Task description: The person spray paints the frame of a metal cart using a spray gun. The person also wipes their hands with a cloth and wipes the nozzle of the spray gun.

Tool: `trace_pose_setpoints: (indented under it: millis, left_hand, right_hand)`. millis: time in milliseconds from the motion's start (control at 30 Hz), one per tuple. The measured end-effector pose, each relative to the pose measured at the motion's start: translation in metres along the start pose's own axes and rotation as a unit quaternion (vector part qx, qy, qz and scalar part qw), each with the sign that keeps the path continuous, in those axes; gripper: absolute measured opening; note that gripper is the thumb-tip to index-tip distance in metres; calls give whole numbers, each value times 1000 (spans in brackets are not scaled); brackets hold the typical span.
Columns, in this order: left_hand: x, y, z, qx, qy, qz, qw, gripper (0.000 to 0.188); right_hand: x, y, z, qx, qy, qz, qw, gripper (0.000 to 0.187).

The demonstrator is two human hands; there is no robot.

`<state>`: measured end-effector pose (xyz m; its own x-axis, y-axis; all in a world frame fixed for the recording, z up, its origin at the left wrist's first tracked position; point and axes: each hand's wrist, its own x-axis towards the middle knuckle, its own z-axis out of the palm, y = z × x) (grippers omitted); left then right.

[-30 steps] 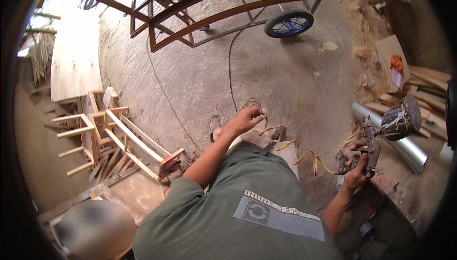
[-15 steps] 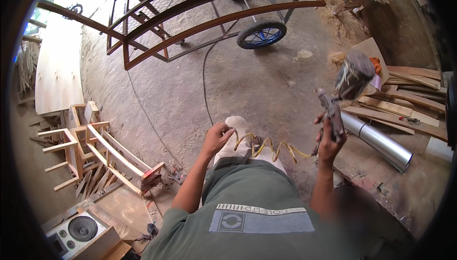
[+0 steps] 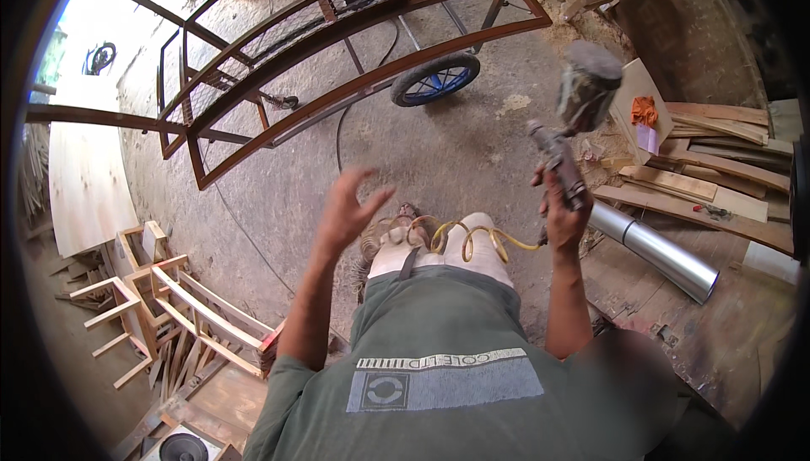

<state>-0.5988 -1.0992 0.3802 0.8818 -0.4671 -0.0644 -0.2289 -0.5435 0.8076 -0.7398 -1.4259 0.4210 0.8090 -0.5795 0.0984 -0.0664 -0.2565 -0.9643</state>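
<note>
My right hand is wrapped round the handle of a paint spray gun, raised on the right. On top of the gun sits a stained cup, tilted slightly. From the gun's lower end a coiled yellow air hose hangs in loops across my legs. My left hand is held up on the left, thumb and fingers spread, holding nothing and slightly blurred. Beyond both hands stands a brown curved frame, with a blue-rimmed wheel below its near rail.
Wooden chair-like frames and a pale board are on the left. To the right lie stacked planks and a shiny metal tube. A dark hose runs over the floor; a speaker stands lower left.
My left hand has left the coiled hose, risen to the left and spread its fingers. The spray gun in my right hand has shifted left and up. The view has shifted too.
</note>
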Motion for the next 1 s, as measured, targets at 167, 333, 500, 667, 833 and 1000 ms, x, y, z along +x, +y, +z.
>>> trace_pose_setpoints:
  millis: [167, 333, 500, 667, 833, 1000]
  left_hand:
    - [103, 164, -50, 26, 7, 204, 979, 92]
    - [149, 214, -45, 191, -105, 215, 952, 103]
    - [161, 237, -35, 260, -93, 138, 951, 93]
    - [183, 246, -14, 280, -88, 82, 952, 80]
    - [196, 253, 14, 306, -88, 71, 945, 81]
    - [214, 251, 36, 355, -58, 87, 929, 96]
  right_hand:
    - [-2, 18, 25, 25, -140, -112, 983, 55]
    - [48, -3, 28, -53, -277, -210, 936, 62]
    - [102, 18, 16, -26, -353, -263, 898, 65]
    - [140, 31, 1, 1, -446, -220, 867, 71]
    - [160, 37, 0, -1, -482, -163, 861, 64]
    - [180, 31, 10, -34, -500, -124, 857, 56]
